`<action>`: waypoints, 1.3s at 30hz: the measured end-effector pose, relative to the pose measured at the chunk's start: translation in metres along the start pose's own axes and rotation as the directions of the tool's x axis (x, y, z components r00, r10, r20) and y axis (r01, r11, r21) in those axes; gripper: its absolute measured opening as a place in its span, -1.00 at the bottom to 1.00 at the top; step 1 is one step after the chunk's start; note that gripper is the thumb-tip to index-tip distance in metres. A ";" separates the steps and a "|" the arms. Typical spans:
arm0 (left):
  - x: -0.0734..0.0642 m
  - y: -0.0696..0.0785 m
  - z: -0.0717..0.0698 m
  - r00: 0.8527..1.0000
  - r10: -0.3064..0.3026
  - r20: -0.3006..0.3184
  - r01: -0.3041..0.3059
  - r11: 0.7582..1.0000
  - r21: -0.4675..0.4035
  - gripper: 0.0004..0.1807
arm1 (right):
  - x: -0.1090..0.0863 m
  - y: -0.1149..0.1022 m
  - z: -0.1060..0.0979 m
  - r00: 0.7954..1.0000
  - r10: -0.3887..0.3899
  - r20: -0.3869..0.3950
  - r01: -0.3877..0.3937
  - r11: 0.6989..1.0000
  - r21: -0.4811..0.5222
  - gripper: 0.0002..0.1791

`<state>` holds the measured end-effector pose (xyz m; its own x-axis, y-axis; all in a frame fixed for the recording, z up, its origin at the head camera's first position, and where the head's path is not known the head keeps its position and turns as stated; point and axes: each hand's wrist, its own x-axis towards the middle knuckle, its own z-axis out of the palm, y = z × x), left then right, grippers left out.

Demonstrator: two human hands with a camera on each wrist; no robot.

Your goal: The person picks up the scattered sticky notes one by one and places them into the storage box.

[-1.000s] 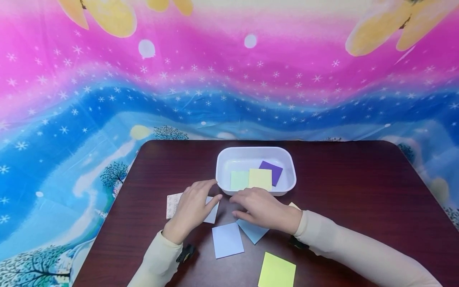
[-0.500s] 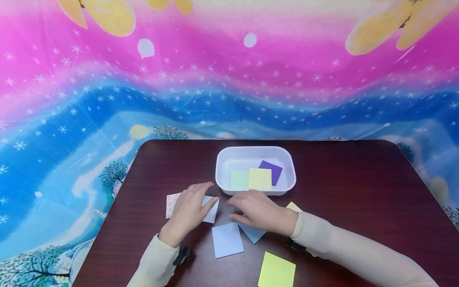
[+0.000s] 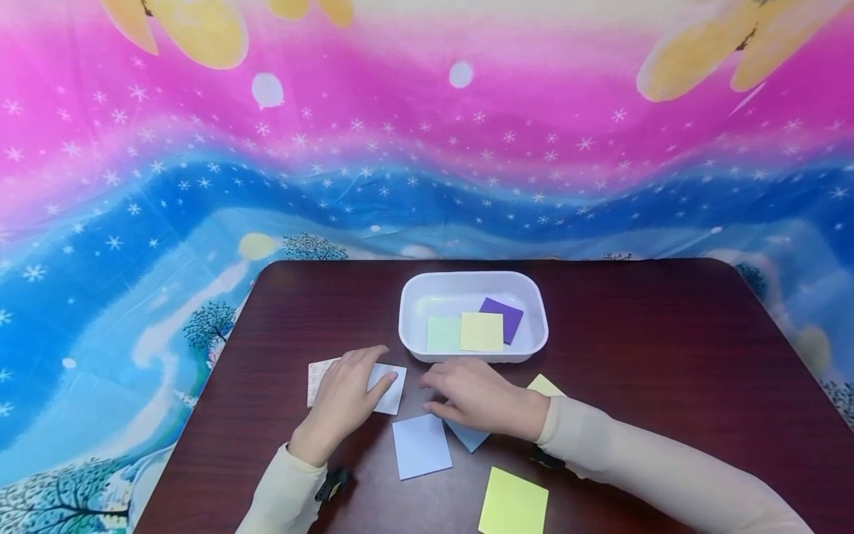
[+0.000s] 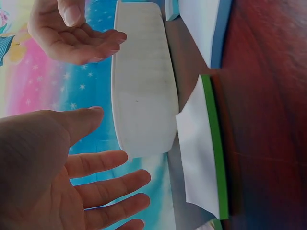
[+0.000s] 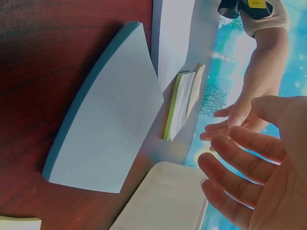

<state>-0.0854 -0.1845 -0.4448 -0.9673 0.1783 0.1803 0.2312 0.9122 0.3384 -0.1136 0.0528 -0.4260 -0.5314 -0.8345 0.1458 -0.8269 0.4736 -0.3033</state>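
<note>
While a green-edged pad of sticky notes (image 3: 385, 389) lay at centre left of the head view, just below the left end of a white tray (image 3: 410, 343), it was partly covered by the left hand (image 3: 345, 400), whose fingers were seen loose and spread above it in the left wrist view, nothing being gripped. To the right, the right hand (image 3: 477, 393) was held over a light blue pad (image 3: 468, 436), its fingers likewise relaxed and empty. A lavender pad (image 3: 421, 446) was placed between the two wrists, and a yellow pad (image 3: 514, 502) lower in the frame. Another yellow sheet (image 3: 545, 385) was seen behind the right wrist. Green, yellow and purple notes were lying inside the tray, all on a dark wooden table (image 3: 667, 356)
</note>
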 end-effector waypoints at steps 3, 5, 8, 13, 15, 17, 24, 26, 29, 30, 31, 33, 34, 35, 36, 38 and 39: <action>-0.003 -0.003 0.001 1.000 -0.009 -0.004 0.009 1.000 0.001 -0.51 | 0.000 0.000 0.001 1.000 -0.004 0.007 0.004 1.000 -0.014 -0.66; -0.004 -0.004 0.002 1.000 -0.014 -0.008 0.014 1.000 0.006 -0.51 | 0.001 0.000 0.002 1.000 -0.008 0.008 0.008 1.000 -0.022 -0.67; -0.006 -0.005 0.001 1.000 -0.016 -0.019 0.017 1.000 0.009 -0.51 | 0.002 -0.001 0.003 1.000 -0.011 0.010 0.012 0.999 -0.031 -0.68; -0.007 -0.008 0.000 0.999 -0.011 -0.038 0.011 1.000 0.014 -0.51 | 0.004 -0.003 0.005 1.000 -0.016 0.009 0.016 0.999 -0.046 -0.68; -0.008 -0.010 -0.001 0.999 -0.009 -0.042 0.010 1.000 0.019 -0.52 | 0.005 -0.004 0.006 1.000 -0.019 0.009 0.019 0.999 -0.050 -0.68; -0.008 -0.011 -0.001 0.999 -0.013 -0.040 0.014 1.000 0.021 -0.53 | 0.006 -0.004 0.006 1.000 -0.021 0.010 0.021 0.998 -0.051 -0.68; -0.011 -0.017 -0.005 0.999 -0.029 -0.036 0.030 0.999 0.037 -0.53 | 0.009 -0.006 0.007 1.000 -0.015 0.025 0.016 0.998 -0.058 -0.67; -0.011 -0.018 -0.006 0.999 -0.033 -0.038 0.035 0.998 0.044 -0.52 | 0.009 -0.006 0.007 0.999 -0.010 0.031 0.012 0.998 -0.065 -0.67; -0.012 -0.020 -0.006 0.998 -0.051 -0.032 0.052 0.998 0.044 -0.52 | 0.009 -0.008 0.007 0.999 -0.004 0.038 0.007 0.997 -0.071 -0.67; -0.012 -0.021 -0.007 0.998 -0.054 -0.031 0.055 0.998 0.043 -0.52 | 0.010 -0.008 0.008 0.999 -0.002 0.041 0.005 0.997 -0.074 -0.67; -0.013 -0.022 -0.007 0.998 -0.055 -0.032 0.057 0.997 0.042 -0.52 | 0.010 -0.008 0.008 0.999 0.000 0.043 0.003 0.997 -0.073 -0.66; -0.014 -0.024 -0.007 0.998 -0.060 -0.033 0.061 0.997 0.045 -0.51 | 0.011 -0.008 0.009 0.999 0.000 0.044 0.003 0.998 -0.069 -0.66; -0.014 -0.025 -0.007 0.998 -0.059 -0.034 0.060 0.997 0.046 -0.51 | 0.011 -0.008 0.010 0.999 -0.003 0.043 0.006 0.997 -0.071 -0.67; -0.014 -0.026 -0.007 0.998 -0.056 -0.037 0.057 0.997 0.047 -0.52 | 0.011 -0.008 0.011 0.999 -0.006 0.039 0.009 0.997 -0.072 -0.67; -0.015 -0.027 -0.007 0.998 -0.054 -0.039 0.056 0.997 0.046 -0.52 | 0.012 -0.007 0.012 0.999 -0.010 0.035 0.012 0.997 -0.076 -0.68; -0.015 -0.029 -0.007 0.998 -0.059 -0.034 0.061 0.997 0.046 -0.52 | 0.012 -0.006 0.013 1.000 -0.017 0.027 0.019 0.997 -0.080 -0.69; -0.016 -0.029 -0.008 0.998 -0.062 -0.032 0.063 0.997 0.046 -0.53 | 0.013 -0.006 0.014 1.000 -0.020 0.022 0.022 0.996 -0.084 -0.70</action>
<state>-0.0760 -0.2169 -0.4505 -0.9759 0.1096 0.1885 0.1645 0.9377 0.3062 -0.1126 0.0355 -0.4351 -0.5105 -0.8498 0.1314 -0.8508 0.4771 -0.2202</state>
